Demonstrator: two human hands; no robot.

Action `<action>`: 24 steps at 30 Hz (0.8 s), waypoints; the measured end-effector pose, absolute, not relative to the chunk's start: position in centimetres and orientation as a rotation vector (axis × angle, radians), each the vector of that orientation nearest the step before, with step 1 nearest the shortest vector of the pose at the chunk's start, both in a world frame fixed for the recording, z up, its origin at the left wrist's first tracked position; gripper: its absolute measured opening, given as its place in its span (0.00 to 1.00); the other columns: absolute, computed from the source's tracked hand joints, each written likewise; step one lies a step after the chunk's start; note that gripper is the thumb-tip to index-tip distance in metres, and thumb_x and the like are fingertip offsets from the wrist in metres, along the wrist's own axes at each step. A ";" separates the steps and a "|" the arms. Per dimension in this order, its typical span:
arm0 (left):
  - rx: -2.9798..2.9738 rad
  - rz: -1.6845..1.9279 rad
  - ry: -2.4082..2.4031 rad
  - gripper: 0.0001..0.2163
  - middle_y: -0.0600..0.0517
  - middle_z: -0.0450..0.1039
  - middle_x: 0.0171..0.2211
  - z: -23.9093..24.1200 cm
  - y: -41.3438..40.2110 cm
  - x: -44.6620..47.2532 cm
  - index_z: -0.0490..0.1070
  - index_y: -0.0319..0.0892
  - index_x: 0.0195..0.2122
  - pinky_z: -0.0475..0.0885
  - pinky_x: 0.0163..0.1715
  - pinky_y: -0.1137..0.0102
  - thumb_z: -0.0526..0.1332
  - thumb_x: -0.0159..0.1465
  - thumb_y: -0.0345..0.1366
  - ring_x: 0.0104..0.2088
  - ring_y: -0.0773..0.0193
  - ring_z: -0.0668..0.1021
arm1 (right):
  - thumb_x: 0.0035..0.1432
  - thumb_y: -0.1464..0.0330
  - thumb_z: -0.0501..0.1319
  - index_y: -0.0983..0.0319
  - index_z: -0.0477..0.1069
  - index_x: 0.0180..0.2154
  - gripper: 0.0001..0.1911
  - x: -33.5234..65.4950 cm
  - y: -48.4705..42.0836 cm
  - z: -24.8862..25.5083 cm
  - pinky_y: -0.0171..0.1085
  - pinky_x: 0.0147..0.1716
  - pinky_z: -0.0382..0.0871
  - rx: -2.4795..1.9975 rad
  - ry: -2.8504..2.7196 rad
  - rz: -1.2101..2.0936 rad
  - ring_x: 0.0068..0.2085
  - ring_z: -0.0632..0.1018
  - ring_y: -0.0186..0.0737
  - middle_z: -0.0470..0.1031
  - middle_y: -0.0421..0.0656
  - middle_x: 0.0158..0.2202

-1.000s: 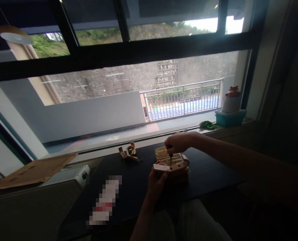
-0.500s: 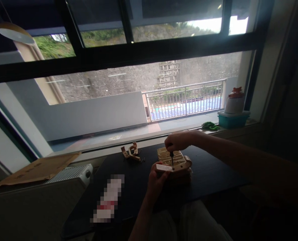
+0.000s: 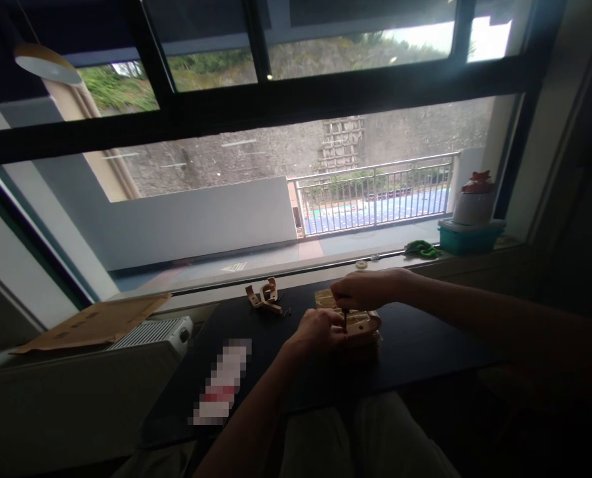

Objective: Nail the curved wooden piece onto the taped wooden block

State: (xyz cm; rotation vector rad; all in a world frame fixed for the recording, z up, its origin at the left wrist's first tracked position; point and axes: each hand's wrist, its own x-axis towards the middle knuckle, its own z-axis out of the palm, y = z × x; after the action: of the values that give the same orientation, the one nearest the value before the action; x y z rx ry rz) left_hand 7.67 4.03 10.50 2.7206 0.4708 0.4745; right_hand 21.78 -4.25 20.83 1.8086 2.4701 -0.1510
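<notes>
A small wooden model [image 3: 363, 325] lies on the dark table [image 3: 425, 345] in front of me. My right hand [image 3: 366, 289] is closed round the handle of a small screwdriver [image 3: 345, 320], held upright with its tip on the model. My left hand [image 3: 316, 330] is curled against the model's left end and grips it; the pale piece seen there before is now hidden under the fingers. A few loose wooden parts [image 3: 265, 297] and small screws lie farther back on the table.
A blurred white and red package [image 3: 221, 388] lies at the table's left. A radiator [image 3: 151, 334] with brown cardboard [image 3: 91, 322] on it stands at the left. On the window sill are a teal box [image 3: 470, 236] with a white jar and a green object [image 3: 420, 249].
My left hand has slid up over the model's left end and covered the pale piece. My right hand has lowered a little with the screwdriver. The view has shifted slightly.
</notes>
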 end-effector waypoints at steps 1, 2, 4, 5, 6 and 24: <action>2.713 0.468 0.482 0.09 0.51 0.79 0.31 10.4 4.1 7.7 0.78 0.46 0.35 0.71 0.34 0.67 0.62 0.53 0.37 0.32 0.58 0.78 | 0.60 0.65 0.49 0.64 0.68 0.38 0.12 21.7 -4.4 20.8 0.33 0.26 0.55 1.794 2.486 -0.150 0.28 0.66 0.33 0.70 0.43 0.30; 2.709 0.462 0.500 0.09 0.50 0.79 0.32 10.4 4.0 7.7 0.79 0.46 0.35 0.70 0.32 0.68 0.61 0.54 0.37 0.32 0.57 0.78 | 0.60 0.66 0.49 0.65 0.68 0.38 0.12 21.6 -4.5 20.8 0.33 0.26 0.55 1.778 2.503 -0.149 0.28 0.66 0.33 0.70 0.43 0.30; 2.708 0.444 0.548 0.09 0.50 0.79 0.32 10.5 3.9 7.7 0.79 0.44 0.32 0.69 0.31 0.69 0.60 0.54 0.36 0.33 0.57 0.78 | 0.60 0.66 0.49 0.65 0.68 0.38 0.12 21.5 -4.5 20.7 0.33 0.27 0.55 1.740 2.539 -0.145 0.29 0.66 0.33 0.70 0.44 0.31; 2.709 0.434 0.576 0.08 0.50 0.79 0.32 10.5 3.8 7.8 0.79 0.44 0.32 0.69 0.31 0.69 0.60 0.55 0.36 0.33 0.57 0.78 | 0.60 0.67 0.50 0.65 0.68 0.38 0.12 21.5 -4.5 20.7 0.33 0.27 0.55 1.718 2.555 -0.144 0.29 0.67 0.34 0.70 0.44 0.31; 2.710 0.422 0.603 0.09 0.50 0.79 0.33 10.6 3.7 7.8 0.79 0.44 0.33 0.69 0.31 0.69 0.60 0.55 0.36 0.34 0.57 0.78 | 0.59 0.67 0.51 0.65 0.68 0.38 0.11 21.5 -4.4 20.6 0.33 0.27 0.55 1.698 2.568 -0.145 0.30 0.67 0.34 0.70 0.44 0.32; 2.668 0.291 0.773 0.08 0.53 0.77 0.36 10.7 3.4 8.4 0.77 0.47 0.32 0.63 0.41 0.65 0.58 0.58 0.36 0.38 0.60 0.76 | 0.51 0.76 0.57 0.60 0.70 0.27 0.07 22.4 -3.0 22.0 0.36 0.27 0.55 1.628 2.628 -0.133 0.30 0.72 0.37 0.74 0.43 0.28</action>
State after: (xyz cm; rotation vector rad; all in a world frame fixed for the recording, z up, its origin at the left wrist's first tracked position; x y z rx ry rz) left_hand 8.38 3.40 10.74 2.6678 0.7727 0.2913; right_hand 22.37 -2.96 22.01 1.6284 2.6284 -0.1329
